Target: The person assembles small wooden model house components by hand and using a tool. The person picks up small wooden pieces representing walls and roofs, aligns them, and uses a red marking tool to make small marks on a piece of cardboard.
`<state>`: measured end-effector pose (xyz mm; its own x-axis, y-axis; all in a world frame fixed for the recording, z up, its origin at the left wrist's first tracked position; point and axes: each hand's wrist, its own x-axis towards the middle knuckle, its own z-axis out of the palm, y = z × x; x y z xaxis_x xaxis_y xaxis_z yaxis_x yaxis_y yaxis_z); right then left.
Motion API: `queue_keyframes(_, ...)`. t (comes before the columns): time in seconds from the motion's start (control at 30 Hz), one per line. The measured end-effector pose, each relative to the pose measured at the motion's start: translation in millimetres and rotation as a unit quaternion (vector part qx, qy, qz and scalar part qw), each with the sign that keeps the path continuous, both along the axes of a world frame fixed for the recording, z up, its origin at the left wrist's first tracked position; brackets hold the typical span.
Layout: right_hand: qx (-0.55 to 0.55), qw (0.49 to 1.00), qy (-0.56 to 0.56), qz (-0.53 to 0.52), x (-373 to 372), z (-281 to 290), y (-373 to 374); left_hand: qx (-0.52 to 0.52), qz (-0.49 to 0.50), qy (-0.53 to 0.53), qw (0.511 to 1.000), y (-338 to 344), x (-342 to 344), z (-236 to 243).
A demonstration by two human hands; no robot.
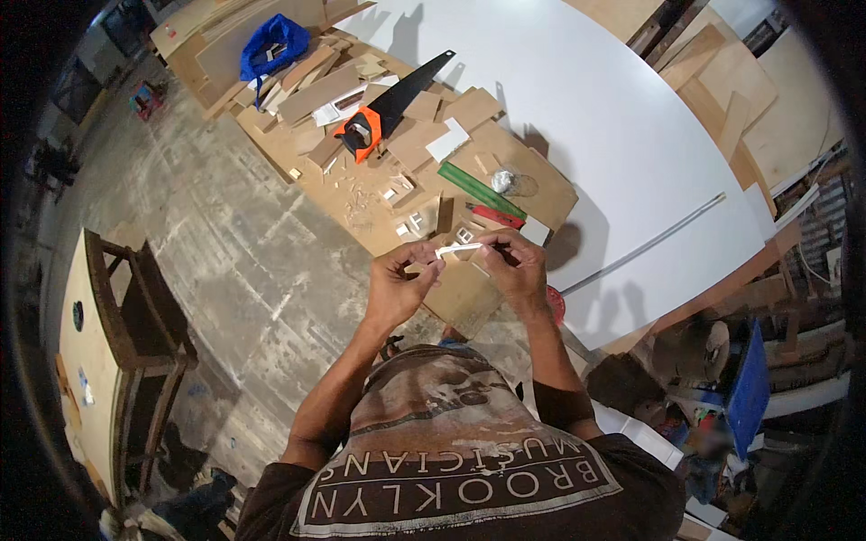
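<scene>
Between my two hands, above the near edge of a wooden work board, is a thin white strip (460,247) with a bent left end. The fingertips of my left hand (403,278) pinch that end. At the other end, my right hand (516,270) grips it between thumb and fingers. Just beyond lie small white letter-shaped pieces (416,221) and a dark-edged white piece (465,235). A red utility knife (495,215) and a green ruler (482,195) rest past my right hand. Beside the ruler stands a small whitish container (502,181).
A handsaw (397,104) with an orange-black handle lies on wood offcuts (320,95); a blue bag (273,47) sits behind. A large white sheet (613,135) covers the right side, bearing a long metal strip (645,243). A wooden table (95,361) stands on the concrete floor at left.
</scene>
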<state>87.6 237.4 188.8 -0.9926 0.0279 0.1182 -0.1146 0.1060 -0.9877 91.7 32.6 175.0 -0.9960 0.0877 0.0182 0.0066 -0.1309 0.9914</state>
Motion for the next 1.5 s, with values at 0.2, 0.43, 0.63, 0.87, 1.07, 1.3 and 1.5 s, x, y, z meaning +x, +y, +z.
queue_keyframes(0.2,0.043,0.998,0.033,0.012,1.9,8.7,-0.3,-0.038,-0.022,0.020,0.999,-2.4,0.1,-1.1)
queue_keyframes(0.43,0.038,0.999,0.009,0.025,1.6,18.8,5.0,-0.030,-0.034,0.009,0.999,0.0,-1.3,4.8)
queue_keyframes(0.63,0.043,0.998,0.015,0.038,1.4,21.5,11.8,-0.008,-0.032,0.008,0.999,2.4,-4.6,8.0)
queue_keyframes(0.87,0.040,0.998,0.028,0.044,2.6,20.1,16.5,0.013,-0.030,0.013,0.999,5.9,-3.1,9.2)
queue_keyframes(1.07,-0.027,0.998,0.035,0.050,3.1,19.0,15.9,0.017,-0.024,0.013,0.999,5.5,-2.2,6.7)
queue_keyframes(1.3,-0.027,0.999,0.017,0.010,2.8,24.4,18.8,0.020,-0.009,-0.007,1.000,9.2,-1.4,3.1)
queue_keyframes(1.5,-0.058,0.998,-0.021,0.020,-2.0,17.6,24.3,0.038,-0.012,0.002,0.999,12.7,-2.3,1.5)
